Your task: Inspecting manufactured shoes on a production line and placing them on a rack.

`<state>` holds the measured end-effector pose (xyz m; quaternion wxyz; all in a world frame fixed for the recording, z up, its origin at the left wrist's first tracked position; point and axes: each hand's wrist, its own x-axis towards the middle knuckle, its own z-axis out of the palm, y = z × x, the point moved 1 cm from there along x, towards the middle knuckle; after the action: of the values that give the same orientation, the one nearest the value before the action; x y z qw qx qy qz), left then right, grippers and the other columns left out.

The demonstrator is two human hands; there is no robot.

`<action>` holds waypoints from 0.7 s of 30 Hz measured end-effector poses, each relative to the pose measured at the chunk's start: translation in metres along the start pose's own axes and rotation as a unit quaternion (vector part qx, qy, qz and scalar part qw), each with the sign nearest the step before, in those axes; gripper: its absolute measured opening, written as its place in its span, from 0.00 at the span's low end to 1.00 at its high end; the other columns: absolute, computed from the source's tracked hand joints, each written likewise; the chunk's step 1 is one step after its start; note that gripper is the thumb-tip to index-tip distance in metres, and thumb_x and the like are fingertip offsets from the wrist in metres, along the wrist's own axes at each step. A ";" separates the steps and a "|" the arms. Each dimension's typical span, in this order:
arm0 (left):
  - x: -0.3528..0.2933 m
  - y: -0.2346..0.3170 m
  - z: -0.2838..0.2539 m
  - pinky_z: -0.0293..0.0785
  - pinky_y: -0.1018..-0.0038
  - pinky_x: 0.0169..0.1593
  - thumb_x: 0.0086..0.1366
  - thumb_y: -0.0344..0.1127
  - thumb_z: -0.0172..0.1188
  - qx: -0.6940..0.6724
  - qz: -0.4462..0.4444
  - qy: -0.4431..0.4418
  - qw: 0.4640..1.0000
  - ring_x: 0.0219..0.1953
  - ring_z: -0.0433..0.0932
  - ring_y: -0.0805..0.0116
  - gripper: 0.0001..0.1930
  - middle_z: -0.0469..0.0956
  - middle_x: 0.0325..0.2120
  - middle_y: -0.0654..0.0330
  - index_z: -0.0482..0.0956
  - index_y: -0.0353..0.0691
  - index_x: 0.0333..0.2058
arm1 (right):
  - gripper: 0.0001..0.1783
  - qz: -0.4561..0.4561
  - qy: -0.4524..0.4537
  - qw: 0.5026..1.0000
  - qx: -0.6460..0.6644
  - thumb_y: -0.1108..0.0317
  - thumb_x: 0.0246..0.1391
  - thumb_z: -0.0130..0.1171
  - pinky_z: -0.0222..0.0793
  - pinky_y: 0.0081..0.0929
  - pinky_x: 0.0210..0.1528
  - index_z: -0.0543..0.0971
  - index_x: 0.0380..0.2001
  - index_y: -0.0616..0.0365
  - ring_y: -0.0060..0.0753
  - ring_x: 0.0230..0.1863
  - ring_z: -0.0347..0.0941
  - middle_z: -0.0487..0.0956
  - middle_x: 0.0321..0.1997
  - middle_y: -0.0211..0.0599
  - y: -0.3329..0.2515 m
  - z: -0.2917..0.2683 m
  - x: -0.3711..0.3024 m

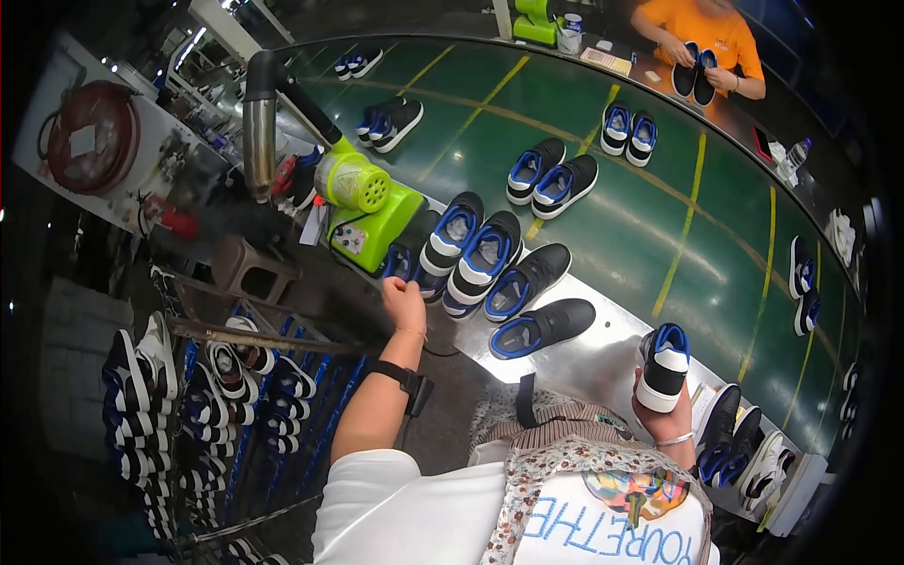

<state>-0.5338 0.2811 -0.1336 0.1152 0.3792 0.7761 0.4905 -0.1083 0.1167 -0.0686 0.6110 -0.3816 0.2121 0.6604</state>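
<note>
My right hand (pixel 653 420) is wrapped round a black and white sneaker (pixel 665 369) with a blue lining, its heel toward me. My left hand (pixel 403 303) has its fingers curled together beside the row of shoes; whether anything is in them is hidden. Close to it, on the metal ledge, stand a sneaker stuffed with paper (pixel 452 234) and another paper-filled sneaker (pixel 486 256). To their right lie a black shoe with a blue lining (pixel 529 281) and a further black shoe (pixel 543 328).
A lime-green hot-air blower (pixel 363 202) with a metal nozzle stands beyond my left hand. Pairs of shoes ride the green conveyor belt (pixel 621 221). Across it, a person in orange (pixel 704 38) holds shoes. A shoe rack (pixel 212 405) stands at left; more shoes (pixel 730 435) lie at right.
</note>
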 end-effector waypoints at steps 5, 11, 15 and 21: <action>0.087 -0.041 -0.007 0.68 0.71 0.39 0.48 0.28 0.54 0.049 -0.009 0.064 0.997 0.33 0.73 0.60 0.09 0.73 0.29 0.55 0.73 0.35 0.31 | 0.11 -0.025 0.021 0.999 -0.024 0.57 0.55 0.48 0.74 0.30 0.40 0.74 0.34 0.51 0.32 0.31 0.75 0.78 0.31 0.32 0.003 0.006 -0.003; 0.120 -0.077 0.011 0.68 0.73 0.45 0.48 0.27 0.54 0.006 -0.133 -0.259 0.957 0.43 0.73 0.61 0.23 0.74 0.42 0.50 0.71 0.31 0.46 | 0.10 -0.040 0.027 0.998 -0.046 0.59 0.55 0.49 0.73 0.28 0.42 0.74 0.34 0.52 0.28 0.32 0.75 0.78 0.31 0.30 0.009 0.015 0.003; 0.129 -0.088 0.017 0.66 0.74 0.47 0.46 0.26 0.53 -0.042 -0.194 -0.339 0.920 0.45 0.72 0.60 0.27 0.72 0.45 0.49 0.67 0.27 0.49 | 0.09 -0.071 0.027 0.996 -0.046 0.62 0.55 0.48 0.73 0.26 0.43 0.74 0.34 0.51 0.27 0.32 0.75 0.78 0.31 0.29 0.017 0.007 0.009; 0.137 -0.095 0.024 0.65 0.76 0.48 0.43 0.24 0.53 -0.070 -0.209 -0.443 0.869 0.46 0.71 0.61 0.33 0.72 0.45 0.50 0.62 0.29 0.54 | 0.09 -0.070 0.100 0.992 -0.041 0.61 0.55 0.48 0.74 0.28 0.41 0.75 0.34 0.51 0.28 0.32 0.76 0.79 0.32 0.29 0.041 0.018 0.006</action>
<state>-0.6601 0.3715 -0.1996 0.5732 0.3762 0.6685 0.2883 -0.1522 0.1270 -0.0696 0.6154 -0.4838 0.2178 0.5828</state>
